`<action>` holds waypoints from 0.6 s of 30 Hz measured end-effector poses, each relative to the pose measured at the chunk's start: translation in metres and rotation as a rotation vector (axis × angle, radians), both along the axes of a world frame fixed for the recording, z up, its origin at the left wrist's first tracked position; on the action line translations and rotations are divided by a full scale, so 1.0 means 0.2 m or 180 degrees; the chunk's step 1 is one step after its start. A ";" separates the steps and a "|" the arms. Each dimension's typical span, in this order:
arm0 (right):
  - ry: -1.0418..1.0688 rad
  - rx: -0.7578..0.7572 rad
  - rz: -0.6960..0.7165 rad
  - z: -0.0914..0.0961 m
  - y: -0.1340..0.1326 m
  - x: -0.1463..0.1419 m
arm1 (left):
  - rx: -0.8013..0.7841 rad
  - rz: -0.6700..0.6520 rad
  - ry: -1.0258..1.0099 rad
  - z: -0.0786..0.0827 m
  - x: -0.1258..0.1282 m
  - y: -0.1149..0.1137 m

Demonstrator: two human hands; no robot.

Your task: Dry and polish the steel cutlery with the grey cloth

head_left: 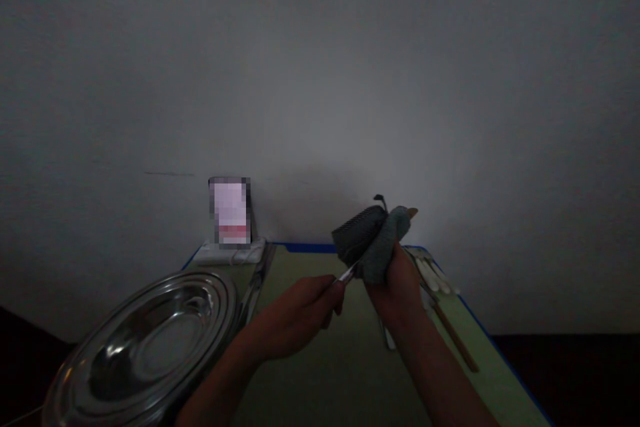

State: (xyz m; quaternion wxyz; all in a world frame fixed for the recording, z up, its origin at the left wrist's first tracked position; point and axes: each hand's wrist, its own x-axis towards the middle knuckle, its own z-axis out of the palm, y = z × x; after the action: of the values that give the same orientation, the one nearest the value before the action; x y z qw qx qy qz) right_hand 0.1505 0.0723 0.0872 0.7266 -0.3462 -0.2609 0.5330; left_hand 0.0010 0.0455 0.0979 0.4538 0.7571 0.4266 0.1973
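My left hand [305,310] is closed around the handle of a metal utensil [346,274], whose shiny tip points up and right into a cloth. My right hand [395,287] grips a grey-blue cloth [383,247] bunched around the far end of that utensil, held above the green table [320,360]. A dark textured patch of the cloth sits at its upper left. A pale tip sticks out at the cloth's top right.
A large steel tray [145,347] lies at the left front. Several pale utensils [435,277] and a wooden-handled one [455,337] lie along the table's right side. A blurred card [230,211] stands on a white pad by the wall.
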 end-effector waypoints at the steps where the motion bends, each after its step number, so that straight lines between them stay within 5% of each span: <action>1: -0.0011 0.0038 -0.0088 0.01 0.01 0.03 | 0.0007 -0.0025 0.0073 0.01 -0.01 -0.01; 5: -0.1109 0.0283 -0.0733 0.07 -0.01 0.12 | -0.0036 -0.0056 0.0204 0.04 -0.04 -0.04; 9: -0.1763 0.0135 -0.0965 0.07 -0.09 0.07 | -0.0111 -0.0072 0.0108 0.05 -0.03 -0.06; 18: -0.1274 -0.0183 -0.0043 -0.06 -0.07 -0.17 | 0.0271 0.0228 0.0143 0.01 0.01 -0.04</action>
State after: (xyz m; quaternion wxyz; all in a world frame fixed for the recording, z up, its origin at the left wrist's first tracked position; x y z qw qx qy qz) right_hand 0.1166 0.0574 0.0750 0.6536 -0.4676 -0.3826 0.4559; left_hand 0.0027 0.0383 0.0999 0.4041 0.7642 0.4547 0.2143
